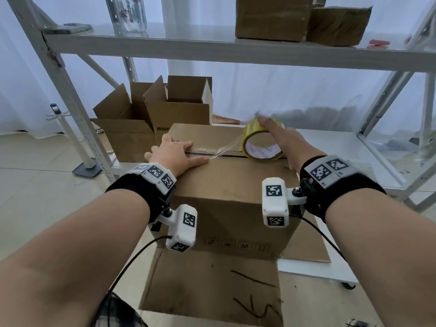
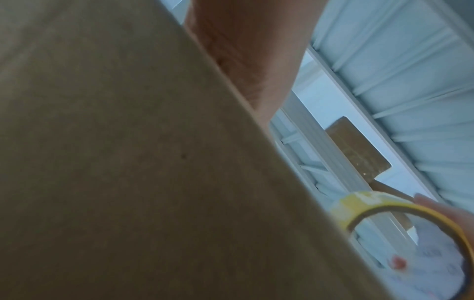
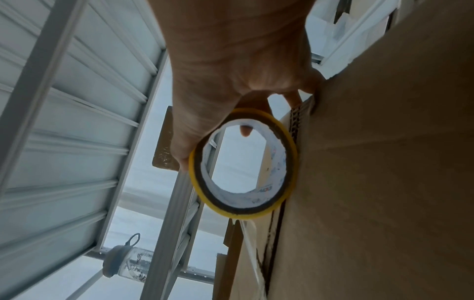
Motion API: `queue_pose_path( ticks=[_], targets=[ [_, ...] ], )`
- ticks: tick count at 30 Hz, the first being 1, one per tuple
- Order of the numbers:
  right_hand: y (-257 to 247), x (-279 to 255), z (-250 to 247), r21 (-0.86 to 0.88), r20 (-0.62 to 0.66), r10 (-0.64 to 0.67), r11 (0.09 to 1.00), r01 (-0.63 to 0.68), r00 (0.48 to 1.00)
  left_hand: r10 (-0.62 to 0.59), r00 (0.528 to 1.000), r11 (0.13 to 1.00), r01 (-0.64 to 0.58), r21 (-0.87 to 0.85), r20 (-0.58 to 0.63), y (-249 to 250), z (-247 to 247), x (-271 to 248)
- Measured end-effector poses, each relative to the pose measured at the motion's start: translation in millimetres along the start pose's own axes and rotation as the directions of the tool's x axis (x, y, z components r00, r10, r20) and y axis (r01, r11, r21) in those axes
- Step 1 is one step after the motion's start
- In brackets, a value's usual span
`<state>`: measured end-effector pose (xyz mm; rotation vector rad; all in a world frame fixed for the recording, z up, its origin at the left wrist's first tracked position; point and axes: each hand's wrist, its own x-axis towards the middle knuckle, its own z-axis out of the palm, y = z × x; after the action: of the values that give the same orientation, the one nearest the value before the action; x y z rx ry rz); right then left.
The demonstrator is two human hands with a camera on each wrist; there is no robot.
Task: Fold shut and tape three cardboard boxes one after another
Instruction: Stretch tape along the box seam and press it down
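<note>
Taping step under way on the near cardboard box (image 1: pixel 236 185), which sits closed on the table (image 1: pixel 342 147) in front of the person. Left hand (image 1: pixel 175 154) lies flat, fingers straight, pressing the stuck end of the tape down on the centre seam (image 1: pixel 205 151) at the box's left side; it grasps nothing. Right hand (image 1: pixel 283 140) grips the yellow tape roll (image 1: pixel 263 143), thumb hooked through the core in the right wrist view, fingers over the outer rim. The roll stands on edge over the seam, about mid-box, and a clear strip (image 1: pixel 226 148) runs taut from it to the left hand. Seam right of the roll looks untaped. Two open boxes (image 1: pixel 151 119) wait behind, flaps up; these likely come after. Two more boxes (image 1: pixel 302 20) sit on the shelf above. Next move, as I judge it: draw the roll rightward along the seam and over the far edge, keeping the strip taut and centred, left hand smoothing behind, then tear off.
</note>
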<state>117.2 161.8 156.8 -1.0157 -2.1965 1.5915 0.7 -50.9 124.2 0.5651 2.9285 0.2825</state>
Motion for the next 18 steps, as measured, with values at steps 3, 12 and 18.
queue_pose_path(
  ticks=[3,12,18],
  targets=[
    [0,-2,-3,-0.031,0.016,-0.001,1.0,0.001,1.0,0.026,0.998,0.997,-0.029,0.065,0.049,7,7,-4],
    [1,2,-7,-0.087,0.085,-0.002,0.996,0.009,0.996,0.224,0.938,0.954,-0.267,0.136,0.265,38,15,-13],
    [3,4,-7,-0.114,0.082,0.0,0.993,0.01,0.997,0.235,0.925,0.943,-0.291,0.159,0.3,63,19,-11]
  ],
)
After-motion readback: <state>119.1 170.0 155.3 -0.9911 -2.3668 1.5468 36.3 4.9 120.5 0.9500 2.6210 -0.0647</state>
